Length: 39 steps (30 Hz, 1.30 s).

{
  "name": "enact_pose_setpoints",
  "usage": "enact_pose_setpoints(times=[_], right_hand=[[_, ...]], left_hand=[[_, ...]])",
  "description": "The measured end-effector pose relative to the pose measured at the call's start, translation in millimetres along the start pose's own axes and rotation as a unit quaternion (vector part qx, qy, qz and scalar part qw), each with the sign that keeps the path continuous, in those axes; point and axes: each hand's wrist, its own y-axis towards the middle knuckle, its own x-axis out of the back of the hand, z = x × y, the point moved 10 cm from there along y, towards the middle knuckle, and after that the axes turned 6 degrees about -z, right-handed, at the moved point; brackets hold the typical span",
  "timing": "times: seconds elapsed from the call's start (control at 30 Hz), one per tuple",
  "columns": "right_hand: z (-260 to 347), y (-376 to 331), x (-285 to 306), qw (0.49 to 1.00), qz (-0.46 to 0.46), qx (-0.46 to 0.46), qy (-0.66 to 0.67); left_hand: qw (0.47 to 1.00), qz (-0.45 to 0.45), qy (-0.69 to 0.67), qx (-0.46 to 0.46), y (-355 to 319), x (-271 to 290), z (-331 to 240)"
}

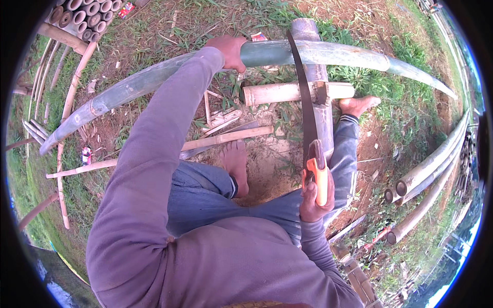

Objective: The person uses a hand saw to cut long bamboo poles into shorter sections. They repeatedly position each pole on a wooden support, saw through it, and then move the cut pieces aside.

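A long green bamboo pole (pixel 269 53), smooth, ringed at its joints and scuffed whitish in places, crosses the far side of the scene from left to right. The left hand (pixel 229 52) is curled around it, left of the saw (pixel 307 113). The right hand (pixel 312 210), near and to the right, is closed around the saw's orange handle (pixel 321 184); the dark, slender blade lies across the pole, and whether its teeth have cut in cannot be told. Beneath the pole runs a weathered, greyish support log (pixel 323 123), and just nearer lies a thick, pale bamboo length (pixel 275 94).

The setting is outdoors: brown soil (pixel 377 169) with patchy grass (pixel 411 110) and scattered chips.

There is one saw, and two bare feet (pixel 235 167) show. Three cut poles (pixel 423 177) lie at right; over a dozen hollow tubes (pixel 88 20) are stacked far left.
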Motion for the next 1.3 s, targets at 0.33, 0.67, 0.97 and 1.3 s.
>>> enact_pose_setpoints(times=[0.33,0.67,0.97,1.3], right_hand=[[-39.1,154.1,-105.4,0.995,0.015,0.037,-0.091],[-34.8,72.6,-41.3,0.997,0.003,0.022,-0.068],[-44.5,91.2,-59.0,0.991,-0.001,0.063,-0.120],[-29.1,27.6,-4.6,0.997,0.013,-0.009,-0.072]], left_hand=[[1.000,-0.009,-0.005,-0.025,5.2,10.9,-13.8],[1.000,0.007,-0.013,-0.016,13.1,-9.6,-2.9],[0.999,0.011,-0.020,-0.026,19.1,5.2,2.5],[0.984,-0.146,0.064,-0.084,6.5,2.3,-27.7]])
